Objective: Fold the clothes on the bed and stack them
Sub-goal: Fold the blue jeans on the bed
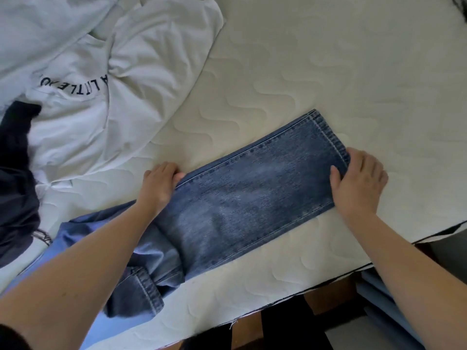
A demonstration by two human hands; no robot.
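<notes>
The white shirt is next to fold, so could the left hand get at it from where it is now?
Probably yes: the white printed T-shirt lies just beyond the left hand, with only bare mattress between, though its grip is on the jeans.

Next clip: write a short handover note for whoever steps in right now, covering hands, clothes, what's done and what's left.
Left hand grips the far edge of the jeans mid-leg; right hand grips their hem end. The jeans lie stretched on the mattress, waist end bunched near the bed edge. White printed T-shirt and dark garment lie crumpled at left. Nothing is visibly folded or stacked yet.
</notes>
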